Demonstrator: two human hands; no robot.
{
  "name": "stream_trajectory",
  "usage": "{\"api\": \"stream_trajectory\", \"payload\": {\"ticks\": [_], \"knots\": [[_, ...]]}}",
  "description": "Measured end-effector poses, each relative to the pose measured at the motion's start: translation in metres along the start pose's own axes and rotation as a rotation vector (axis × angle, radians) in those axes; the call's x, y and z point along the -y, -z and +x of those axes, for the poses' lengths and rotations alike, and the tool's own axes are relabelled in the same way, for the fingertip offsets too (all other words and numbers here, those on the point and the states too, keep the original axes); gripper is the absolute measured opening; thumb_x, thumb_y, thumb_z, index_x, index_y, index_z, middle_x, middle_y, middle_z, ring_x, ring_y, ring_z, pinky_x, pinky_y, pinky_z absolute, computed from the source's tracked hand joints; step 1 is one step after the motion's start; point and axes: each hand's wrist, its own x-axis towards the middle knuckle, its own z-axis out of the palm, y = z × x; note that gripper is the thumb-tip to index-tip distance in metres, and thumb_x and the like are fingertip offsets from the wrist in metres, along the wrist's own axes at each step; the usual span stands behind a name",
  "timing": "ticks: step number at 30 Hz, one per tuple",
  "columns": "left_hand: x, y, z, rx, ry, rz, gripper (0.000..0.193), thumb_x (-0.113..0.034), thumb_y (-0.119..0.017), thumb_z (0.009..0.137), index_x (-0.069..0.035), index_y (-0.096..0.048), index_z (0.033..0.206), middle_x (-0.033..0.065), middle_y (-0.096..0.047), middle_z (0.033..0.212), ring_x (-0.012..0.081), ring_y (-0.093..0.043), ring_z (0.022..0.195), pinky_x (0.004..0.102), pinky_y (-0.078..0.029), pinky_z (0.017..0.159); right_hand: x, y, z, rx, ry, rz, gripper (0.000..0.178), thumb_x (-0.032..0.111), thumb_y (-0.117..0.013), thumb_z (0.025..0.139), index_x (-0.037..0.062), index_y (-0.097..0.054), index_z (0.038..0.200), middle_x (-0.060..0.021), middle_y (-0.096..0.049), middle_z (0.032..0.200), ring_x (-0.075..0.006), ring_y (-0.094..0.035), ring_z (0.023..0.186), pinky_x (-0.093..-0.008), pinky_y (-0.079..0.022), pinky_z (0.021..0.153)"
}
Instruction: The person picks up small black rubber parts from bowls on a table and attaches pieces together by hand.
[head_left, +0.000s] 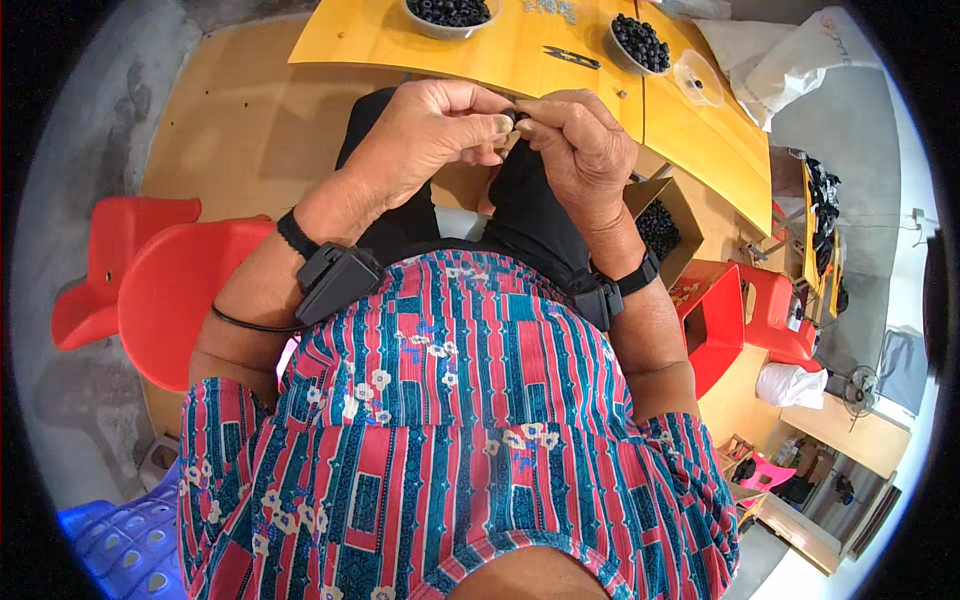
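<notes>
Small black part point(514, 117) sits pinched between both hands, just off the near edge of the yellow table point(360, 38) in the view; height against the surface we can't tell. Left hand point(437, 128): thumb and forefinger closed on it. Right hand point(583, 142): same, thumb and forefinger closed on it, the knuckles overlapping the near edge in view. Fingertips hide most of the part, so we can't make out its exact shape.

Edges: the near edge slants from the left corner down toward the right board. Left bowl point(452, 33) of black parts stands back from that edge and well apart from the left corner, yellow board between. Below the hands we see the black trousers point(525, 205), then floor left of them.

Around: black snips point(572, 57) lie between the bowls; small clear pieces point(550, 8) lie farther back. Right bowl point(627, 64) of black parts stands by the board seam, clear dish point(698, 80) just right of it. White sack point(795, 55) drapes over the right side. Cardboard box point(685, 222) of black parts stands close by the right wrist, below the near edge. Red chair point(195, 300) sits near the left forearm.
</notes>
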Motion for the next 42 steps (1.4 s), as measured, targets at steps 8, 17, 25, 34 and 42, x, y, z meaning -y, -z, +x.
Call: {"api": "stream_trajectory", "payload": {"ticks": [8,17,25,34,42], "knots": [[0.007,0.001,0.002,-0.025,-0.089,0.134,0.024,-0.009,-0.06,0.086,0.005,-0.059,0.106,0.0042,-0.062,0.088,0.009,-0.058,0.072,0.0243,-0.052,0.071,0.002,-0.012,-0.014,-0.014,-0.349,0.331,0.007,0.001,-0.067,0.075,0.0024,-0.064,0.081,-0.006,-0.062,0.072,-0.0129,-0.061,0.063,-0.0235,-0.049,0.054],[0.011,-0.001,-0.005,-0.094,-0.134,0.119,0.023,-0.008,-0.061,0.086,0.003,-0.06,0.105,0.0042,-0.063,0.085,0.0087,-0.058,0.072,0.0208,-0.049,0.066,0.006,-0.022,-0.024,-0.097,-0.766,0.969,0.009,0.001,-0.059,0.083,-0.0015,-0.067,0.088,-0.0049,-0.063,0.074,-0.01,-0.058,0.063,-0.0222,-0.047,0.057],[0.015,0.0,-0.003,-0.156,-0.279,0.186,0.018,-0.004,-0.061,0.084,0.006,-0.063,0.099,0.0053,-0.065,0.08,0.0068,-0.058,0.069,0.0193,-0.049,0.062,0.001,-0.026,-0.02,-0.03,-0.939,1.425,0.016,0.012,-0.061,0.086,-0.0008,-0.062,0.096,-0.0074,-0.064,0.082,-0.0138,-0.06,0.067,-0.029,-0.053,0.064],[0.013,0.002,-0.002,-0.251,-0.553,0.517,0.015,-0.002,-0.066,0.079,0.001,-0.067,0.093,0.003,-0.06,0.081,0.0088,-0.057,0.073,0.0213,-0.047,0.066,-0.009,-0.019,-0.018,0.27,-1.006,1.534,0.029,0.027,-0.059,0.088,-0.0013,-0.061,0.094,-0.0093,-0.062,0.081,-0.0134,-0.058,0.062,-0.0341,-0.056,0.063],[0.011,0.001,-0.002,-0.304,-0.592,0.588,0.017,-0.003,-0.069,0.076,-0.003,-0.069,0.093,0.0023,-0.057,0.082,0.0096,-0.056,0.075,0.0212,-0.046,0.066,-0.002,-0.014,-0.01,0.28,-0.984,1.508,0.031,0.027,-0.056,0.09,-0.0034,-0.06,0.095,-0.0071,-0.059,0.077,-0.0119,-0.051,0.057,-0.0315,-0.053,0.06]]}}
